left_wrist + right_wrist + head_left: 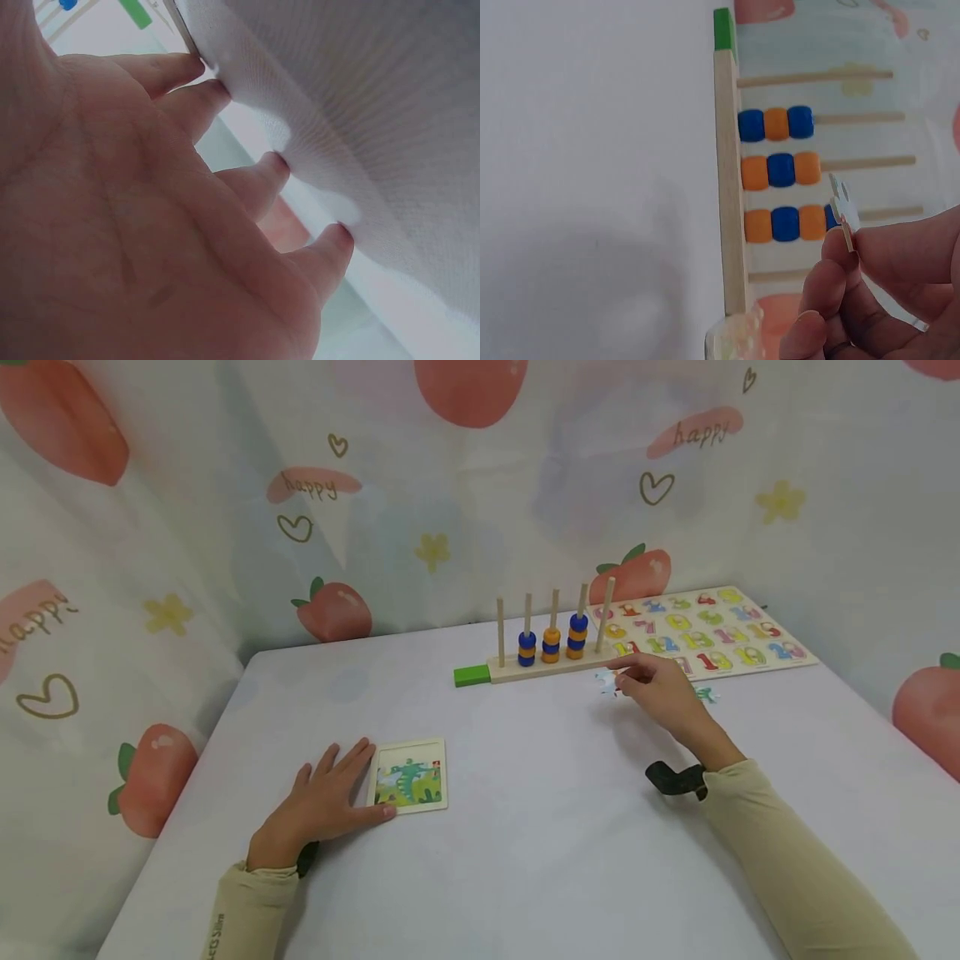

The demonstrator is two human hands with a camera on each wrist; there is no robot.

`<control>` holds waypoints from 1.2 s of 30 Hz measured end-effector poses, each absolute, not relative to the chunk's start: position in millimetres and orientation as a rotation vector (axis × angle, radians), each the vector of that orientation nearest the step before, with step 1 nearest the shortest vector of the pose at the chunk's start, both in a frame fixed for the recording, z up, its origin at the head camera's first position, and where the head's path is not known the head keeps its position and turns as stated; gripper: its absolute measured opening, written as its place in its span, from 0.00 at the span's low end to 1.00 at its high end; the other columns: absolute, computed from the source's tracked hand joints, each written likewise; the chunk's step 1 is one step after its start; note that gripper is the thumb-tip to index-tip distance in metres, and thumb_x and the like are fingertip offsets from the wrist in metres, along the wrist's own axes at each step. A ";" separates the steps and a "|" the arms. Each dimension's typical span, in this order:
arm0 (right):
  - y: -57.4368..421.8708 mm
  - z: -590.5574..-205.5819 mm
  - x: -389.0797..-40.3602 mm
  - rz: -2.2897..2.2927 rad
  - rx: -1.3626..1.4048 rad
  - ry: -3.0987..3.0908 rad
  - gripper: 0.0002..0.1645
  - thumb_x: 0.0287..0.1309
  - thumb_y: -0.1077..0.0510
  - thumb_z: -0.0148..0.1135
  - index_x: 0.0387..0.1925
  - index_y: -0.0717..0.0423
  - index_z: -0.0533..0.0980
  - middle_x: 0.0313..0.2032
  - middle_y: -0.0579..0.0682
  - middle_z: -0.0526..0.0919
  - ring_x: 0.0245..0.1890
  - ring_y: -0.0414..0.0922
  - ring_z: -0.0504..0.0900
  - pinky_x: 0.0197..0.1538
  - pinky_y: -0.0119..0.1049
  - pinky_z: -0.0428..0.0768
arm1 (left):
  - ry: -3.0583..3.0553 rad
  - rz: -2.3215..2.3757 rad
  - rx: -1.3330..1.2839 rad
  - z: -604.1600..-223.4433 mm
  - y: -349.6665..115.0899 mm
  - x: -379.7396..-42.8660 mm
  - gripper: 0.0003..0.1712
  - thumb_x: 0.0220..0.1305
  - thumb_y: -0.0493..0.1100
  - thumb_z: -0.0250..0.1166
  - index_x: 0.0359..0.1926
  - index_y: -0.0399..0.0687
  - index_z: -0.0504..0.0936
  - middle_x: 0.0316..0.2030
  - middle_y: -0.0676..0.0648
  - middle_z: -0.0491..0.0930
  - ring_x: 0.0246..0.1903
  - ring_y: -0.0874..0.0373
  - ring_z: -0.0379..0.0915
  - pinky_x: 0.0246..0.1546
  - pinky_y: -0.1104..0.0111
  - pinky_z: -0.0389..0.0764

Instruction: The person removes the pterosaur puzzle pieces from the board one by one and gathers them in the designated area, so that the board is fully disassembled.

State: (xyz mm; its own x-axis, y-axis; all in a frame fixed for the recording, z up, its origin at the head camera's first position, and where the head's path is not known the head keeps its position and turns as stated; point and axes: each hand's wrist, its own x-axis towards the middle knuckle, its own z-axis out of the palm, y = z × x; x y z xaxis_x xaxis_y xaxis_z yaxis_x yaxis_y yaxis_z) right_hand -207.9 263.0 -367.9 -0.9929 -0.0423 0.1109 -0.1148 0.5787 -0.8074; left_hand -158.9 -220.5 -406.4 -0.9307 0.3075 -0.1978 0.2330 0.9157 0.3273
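Note:
My left hand [322,806] lies on the table with fingers spread, thumb and index finger at the left edge of a small framed dinosaur picture puzzle [408,747]. In the left wrist view its fingertips [341,236] press on the white cloth. Farther off on the right, my right hand [663,697] pinches a small pale jigsaw piece [606,682] between thumb and fingers. The right wrist view shows this thin piece [844,202] nearly edge-on, raised above the table. Another jigsaw piece [707,694], green and white, lies partly hidden behind the right hand.
Behind the right hand stands a wooden peg stand [551,670] with blue and orange beads and a green end block [472,676]. A number puzzle board [720,635] lies at the back right. Printed cloth [480,510] hangs behind the white table [525,852].

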 end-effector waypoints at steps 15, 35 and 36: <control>327.5 -367.6 -207.1 1.355 -0.153 -2.680 0.23 0.83 0.55 0.54 0.65 0.70 0.74 0.52 0.63 0.80 0.47 0.55 0.77 0.40 0.29 0.78 | 2.840 0.440 0.401 -405.3 -220.0 -158.7 0.65 0.61 0.72 0.72 0.85 0.41 0.56 0.84 0.39 0.52 0.80 0.26 0.39 0.71 0.24 0.42; 394.0 -380.8 -197.6 1.257 -0.451 -2.663 0.31 0.83 0.48 0.50 0.72 0.68 0.71 0.61 0.66 0.74 0.52 0.56 0.76 0.39 0.27 0.73 | 2.834 0.452 0.394 -407.4 -221.3 -160.1 0.65 0.61 0.72 0.73 0.85 0.42 0.55 0.84 0.40 0.51 0.81 0.27 0.38 0.71 0.24 0.40; 397.5 -382.1 -196.9 1.256 -0.457 -2.668 0.31 0.83 0.49 0.50 0.72 0.68 0.71 0.61 0.66 0.75 0.51 0.55 0.76 0.38 0.28 0.74 | 2.833 0.452 0.393 -407.3 -221.3 -160.0 0.65 0.61 0.72 0.73 0.85 0.42 0.55 0.84 0.40 0.51 0.81 0.27 0.38 0.72 0.25 0.40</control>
State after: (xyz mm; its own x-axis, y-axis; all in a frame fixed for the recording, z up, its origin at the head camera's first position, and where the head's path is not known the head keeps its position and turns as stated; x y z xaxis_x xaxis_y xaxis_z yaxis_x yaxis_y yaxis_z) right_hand -196.9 397.5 -382.1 -0.9411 0.3380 0.0123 0.2059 0.6014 -0.7720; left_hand -160.0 -221.3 -407.3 -0.9335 0.2999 -0.1967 0.2238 0.9156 0.3341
